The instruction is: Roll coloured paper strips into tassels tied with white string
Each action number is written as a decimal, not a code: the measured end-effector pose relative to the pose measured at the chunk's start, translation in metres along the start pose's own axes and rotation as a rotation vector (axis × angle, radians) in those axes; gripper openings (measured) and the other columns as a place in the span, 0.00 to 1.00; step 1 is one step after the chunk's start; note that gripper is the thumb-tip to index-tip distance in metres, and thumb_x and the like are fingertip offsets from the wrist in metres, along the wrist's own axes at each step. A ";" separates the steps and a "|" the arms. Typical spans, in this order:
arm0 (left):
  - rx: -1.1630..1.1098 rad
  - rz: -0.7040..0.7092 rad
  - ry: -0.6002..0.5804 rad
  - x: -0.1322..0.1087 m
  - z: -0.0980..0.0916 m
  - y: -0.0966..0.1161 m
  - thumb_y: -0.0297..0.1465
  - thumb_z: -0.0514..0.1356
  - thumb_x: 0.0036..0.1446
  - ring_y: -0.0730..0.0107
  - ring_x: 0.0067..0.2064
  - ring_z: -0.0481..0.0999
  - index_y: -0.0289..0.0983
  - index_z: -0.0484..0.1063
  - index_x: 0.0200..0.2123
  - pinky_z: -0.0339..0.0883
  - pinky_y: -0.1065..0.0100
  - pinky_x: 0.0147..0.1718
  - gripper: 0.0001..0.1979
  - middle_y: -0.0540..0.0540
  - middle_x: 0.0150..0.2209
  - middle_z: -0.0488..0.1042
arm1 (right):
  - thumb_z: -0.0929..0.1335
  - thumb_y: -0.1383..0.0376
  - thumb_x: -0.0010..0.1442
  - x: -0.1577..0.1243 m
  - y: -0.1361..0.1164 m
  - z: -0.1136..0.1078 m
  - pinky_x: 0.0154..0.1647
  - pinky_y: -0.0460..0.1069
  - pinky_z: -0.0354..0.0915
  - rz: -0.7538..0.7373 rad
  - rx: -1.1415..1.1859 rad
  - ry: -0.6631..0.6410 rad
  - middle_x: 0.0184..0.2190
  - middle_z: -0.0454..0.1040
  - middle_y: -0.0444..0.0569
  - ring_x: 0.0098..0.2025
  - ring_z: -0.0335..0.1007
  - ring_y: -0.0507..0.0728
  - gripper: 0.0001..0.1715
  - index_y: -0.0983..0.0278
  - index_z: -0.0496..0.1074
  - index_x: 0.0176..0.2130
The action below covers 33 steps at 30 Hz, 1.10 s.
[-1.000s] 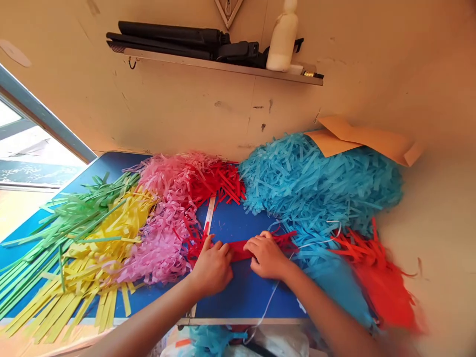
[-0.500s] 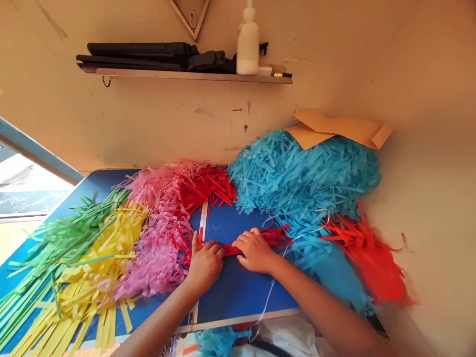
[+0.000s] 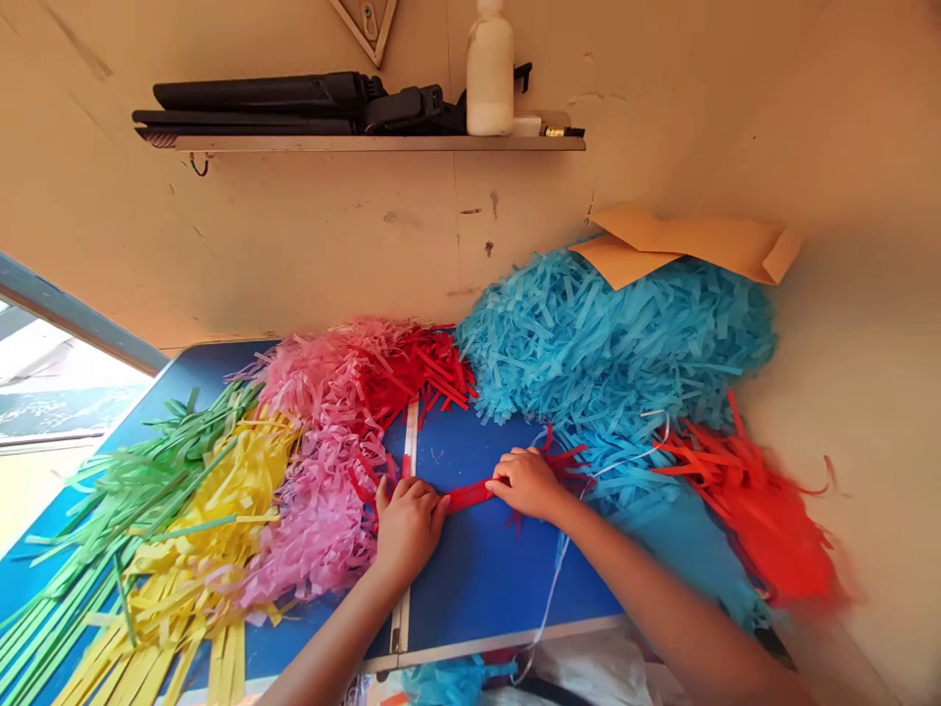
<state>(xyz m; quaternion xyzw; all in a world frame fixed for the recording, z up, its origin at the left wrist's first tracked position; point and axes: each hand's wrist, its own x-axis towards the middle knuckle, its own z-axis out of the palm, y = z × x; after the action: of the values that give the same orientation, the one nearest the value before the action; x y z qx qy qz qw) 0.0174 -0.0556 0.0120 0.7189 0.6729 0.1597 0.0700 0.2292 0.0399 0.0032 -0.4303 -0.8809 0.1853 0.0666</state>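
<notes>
My left hand (image 3: pixel 407 521) and my right hand (image 3: pixel 524 482) each grip one end of a bunch of red paper strips (image 3: pixel 470 494) on the blue table (image 3: pixel 477 579). Both hands have their fingers curled down over the strip bundle. The bundle looks squeezed narrow between them, with loose red fringe spreading past my right hand. A thin white string (image 3: pixel 548 603) runs from the blue pile under my right wrist and off the front edge.
Piles of cut paper strips ring the hands: green (image 3: pixel 124 490), yellow (image 3: pixel 191 549), pink (image 3: pixel 316 471), red (image 3: pixel 412 368), a big blue heap (image 3: pixel 618 333) and orange-red (image 3: pixel 757 510). Brown paper (image 3: pixel 683 240) leans on the wall. A shelf (image 3: pixel 368 142) holds a white bottle (image 3: pixel 489 69).
My hands have drawn apart a little, the right one sliding right along the red bundle, which now shows as a narrow band between them. The view has shifted slightly.
</notes>
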 end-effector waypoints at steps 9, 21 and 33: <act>0.140 0.015 0.008 0.007 0.006 -0.001 0.35 0.57 0.64 0.56 0.40 0.75 0.38 0.77 0.25 0.51 0.43 0.55 0.17 0.45 0.28 0.79 | 0.70 0.59 0.59 0.009 -0.007 0.010 0.38 0.50 0.52 0.102 -0.079 0.006 0.29 0.77 0.45 0.38 0.69 0.56 0.14 0.61 0.75 0.25; 0.249 0.372 0.086 0.009 0.013 -0.010 0.28 0.59 0.62 0.59 0.44 0.70 0.44 0.76 0.35 0.49 0.47 0.59 0.06 0.49 0.34 0.76 | 0.67 0.68 0.60 -0.009 -0.018 -0.009 0.54 0.58 0.49 -0.328 -0.205 0.105 0.44 0.76 0.51 0.48 0.66 0.60 0.09 0.62 0.73 0.43; 0.254 0.318 0.189 0.014 0.022 0.004 0.28 0.60 0.56 0.59 0.41 0.71 0.39 0.74 0.28 0.51 0.49 0.58 0.05 0.47 0.29 0.75 | 0.69 0.67 0.58 0.009 -0.023 0.001 0.43 0.54 0.51 -0.297 -0.202 0.119 0.37 0.77 0.47 0.41 0.66 0.58 0.04 0.62 0.74 0.36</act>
<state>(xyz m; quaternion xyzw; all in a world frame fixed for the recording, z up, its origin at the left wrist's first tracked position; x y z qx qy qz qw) 0.0287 -0.0398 -0.0050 0.8007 0.5695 0.1492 -0.1107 0.2061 0.0336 0.0105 -0.3103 -0.9434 0.0583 0.1016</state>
